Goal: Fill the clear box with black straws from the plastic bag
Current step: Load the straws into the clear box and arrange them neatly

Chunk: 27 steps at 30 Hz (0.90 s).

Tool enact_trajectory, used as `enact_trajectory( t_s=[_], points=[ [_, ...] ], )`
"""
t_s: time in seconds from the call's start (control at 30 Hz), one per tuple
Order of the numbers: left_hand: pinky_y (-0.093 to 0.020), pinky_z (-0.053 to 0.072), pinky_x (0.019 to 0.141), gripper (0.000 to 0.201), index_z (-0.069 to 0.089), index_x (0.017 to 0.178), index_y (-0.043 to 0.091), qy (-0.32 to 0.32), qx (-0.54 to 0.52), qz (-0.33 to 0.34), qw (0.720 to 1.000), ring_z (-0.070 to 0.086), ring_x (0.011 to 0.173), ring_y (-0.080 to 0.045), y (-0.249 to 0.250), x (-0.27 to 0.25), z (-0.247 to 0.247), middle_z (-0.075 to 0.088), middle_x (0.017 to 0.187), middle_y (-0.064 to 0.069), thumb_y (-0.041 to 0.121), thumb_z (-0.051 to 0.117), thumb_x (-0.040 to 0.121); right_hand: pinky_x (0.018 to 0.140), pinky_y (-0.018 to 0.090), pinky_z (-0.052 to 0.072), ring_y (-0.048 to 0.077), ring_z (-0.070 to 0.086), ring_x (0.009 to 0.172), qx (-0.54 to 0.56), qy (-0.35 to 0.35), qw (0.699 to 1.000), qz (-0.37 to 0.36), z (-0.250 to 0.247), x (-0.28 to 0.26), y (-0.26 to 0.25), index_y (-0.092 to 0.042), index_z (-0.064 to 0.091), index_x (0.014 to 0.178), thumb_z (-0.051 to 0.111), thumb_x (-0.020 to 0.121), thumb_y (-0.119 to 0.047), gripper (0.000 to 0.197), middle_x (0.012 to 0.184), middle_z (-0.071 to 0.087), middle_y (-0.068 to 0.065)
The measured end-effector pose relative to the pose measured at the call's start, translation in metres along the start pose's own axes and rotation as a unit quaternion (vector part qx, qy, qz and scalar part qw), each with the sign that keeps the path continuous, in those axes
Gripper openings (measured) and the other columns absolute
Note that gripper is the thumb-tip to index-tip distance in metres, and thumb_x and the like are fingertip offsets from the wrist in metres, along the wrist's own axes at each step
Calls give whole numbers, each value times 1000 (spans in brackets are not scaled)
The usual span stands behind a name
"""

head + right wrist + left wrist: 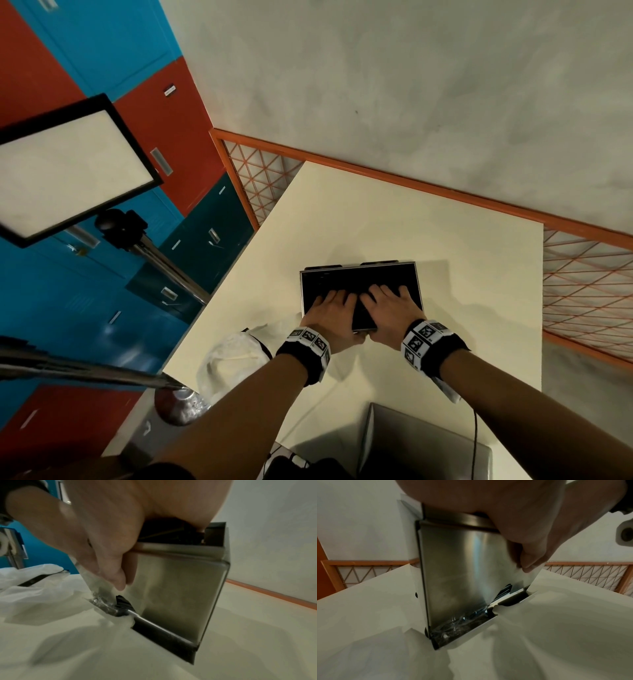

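The clear box [359,269] stands on the cream table [411,222], packed with black straws [342,284]. My left hand [330,308] and right hand [390,305] lie side by side over its near rim, fingers spread on the straws, thumbs down on the outer front wall. The wrist views show that wall [453,568] [180,588] close up, with a thumb [116,580] pressed on it and straws [171,534] under my palm. The crumpled plastic bag [233,356] [34,588] lies left of the box with a black straw [32,581] showing in it.
A lamp panel [68,168] on a metal pole [164,263] stands left of the table, before red and blue lockers [102,51]. An orange lattice fence [582,274] runs behind and to the right. A grey object [428,442] sits at the near edge.
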<state>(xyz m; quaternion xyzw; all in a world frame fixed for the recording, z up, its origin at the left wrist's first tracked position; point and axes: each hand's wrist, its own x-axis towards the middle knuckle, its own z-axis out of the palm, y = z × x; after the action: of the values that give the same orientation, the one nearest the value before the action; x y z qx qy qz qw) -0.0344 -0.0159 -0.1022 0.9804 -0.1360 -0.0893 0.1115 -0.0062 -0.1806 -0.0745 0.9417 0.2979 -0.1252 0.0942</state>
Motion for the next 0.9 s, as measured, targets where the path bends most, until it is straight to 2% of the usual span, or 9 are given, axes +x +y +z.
enact_trajectory(
  t_s=[0.13, 0.23, 0.37, 0.5, 0.67, 0.9],
  points=[
    [-41, 42, 102, 72, 47, 132, 17, 22, 7, 25, 999, 47, 121, -22, -1, -1, 0, 49, 131, -1, 59, 61, 75, 94, 51, 34, 24, 47, 116, 26, -14, 999, 14, -1, 5, 1, -22, 43, 126, 64, 70, -48, 66, 125, 51, 1],
    [-42, 45, 95, 69, 48, 127, 18, 46, 22, 36, 998, 46, 113, -22, -2, -1, -2, 46, 122, 0, 61, 60, 75, 95, 52, 33, 23, 46, 119, 38, -19, 999, 25, -2, 8, 1, -22, 43, 128, 64, 70, -50, 68, 128, 51, 0],
    [-44, 43, 92, 65, 51, 123, 16, 50, 52, 44, 996, 48, 111, -24, -3, -1, -3, 51, 120, -2, 63, 56, 78, 98, 52, 35, 24, 48, 117, 16, 4, 1000, 2, -1, 5, 1, -18, 46, 129, 61, 74, -47, 64, 129, 50, 3],
    [-41, 46, 96, 63, 53, 124, 15, 31, 40, 44, 998, 54, 113, -25, -3, 2, -5, 57, 122, -4, 61, 59, 81, 86, 49, 43, 28, 52, 106, -3, 24, 1000, -9, 0, -1, 4, -18, 54, 116, 68, 67, -47, 59, 120, 54, 7],
    [-38, 51, 92, 61, 54, 123, 13, 15, 27, 35, 999, 55, 114, -25, -1, 2, -5, 59, 121, -6, 58, 61, 82, 81, 50, 43, 30, 49, 103, -23, 37, 999, -14, -2, -3, 3, -18, 58, 109, 71, 64, -46, 54, 116, 53, 8],
    [-37, 49, 93, 61, 51, 129, 14, 6, 14, 37, 999, 53, 116, -24, 1, 0, -2, 56, 123, -4, 55, 57, 84, 90, 51, 35, 24, 49, 113, -16, -9, 1000, 1, 0, -3, -3, -18, 49, 125, 59, 77, -39, 53, 121, 54, 3]
  ],
)
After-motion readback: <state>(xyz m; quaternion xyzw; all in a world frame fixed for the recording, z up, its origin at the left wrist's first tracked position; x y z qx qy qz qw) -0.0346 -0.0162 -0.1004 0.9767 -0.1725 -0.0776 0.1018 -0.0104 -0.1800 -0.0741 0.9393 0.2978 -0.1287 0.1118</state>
